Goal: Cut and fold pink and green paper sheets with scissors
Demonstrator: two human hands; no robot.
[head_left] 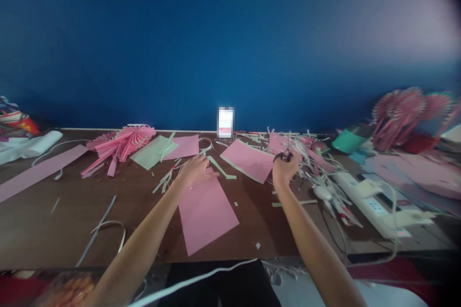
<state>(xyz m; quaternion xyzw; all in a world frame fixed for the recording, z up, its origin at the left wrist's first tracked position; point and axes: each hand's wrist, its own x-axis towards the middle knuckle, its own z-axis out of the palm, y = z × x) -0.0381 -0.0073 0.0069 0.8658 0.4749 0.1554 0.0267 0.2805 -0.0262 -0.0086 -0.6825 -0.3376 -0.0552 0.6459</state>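
My left hand [196,171] is at the upper end of a pink paper sheet [209,216], with its thumb over the paper and its fingers bent at the top edge. Black-handled scissors [283,156] are in my right hand [286,169], which is closed around the handles near a heap of paper strips [309,153]. Between the hands and farther back lies another pink sheet [249,159] with pale green edges. Behind my left hand are a smaller pink sheet [183,147] and a pale green sheet [153,152].
A lit phone [225,123] stands against the blue wall. Pleated pink paper [126,141] lies left; pink paper rosettes [406,110] stand far right beside a green tape roll [348,141]. A white power strip [370,204] with cables lies right. A white cable [194,280] crosses my lap.
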